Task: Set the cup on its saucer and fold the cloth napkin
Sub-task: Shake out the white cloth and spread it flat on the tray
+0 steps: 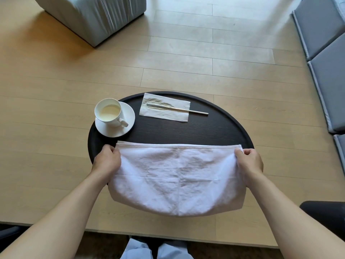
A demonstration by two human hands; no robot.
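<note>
Both hands are gripping the white cloth napkin (177, 176) at frame centre, left hand (107, 159) and right hand (249, 161) pinching its far corners over the round black tray (214, 128). At centre left, the cup (110, 113) is sitting on its saucer (128, 116).

no readable text, no labels, no brands, no numbers on anything in view

a round black tray table (214, 128) stands on a pale wood-plank floor (56, 94). at its far edge lies a paper napkin (173, 114) with a metal utensil (188, 109) resting on it, handle pointing right. a light upholstered seat (89, 14) sits at upper left, and grey cushions (328, 58) line the right edge.
</note>
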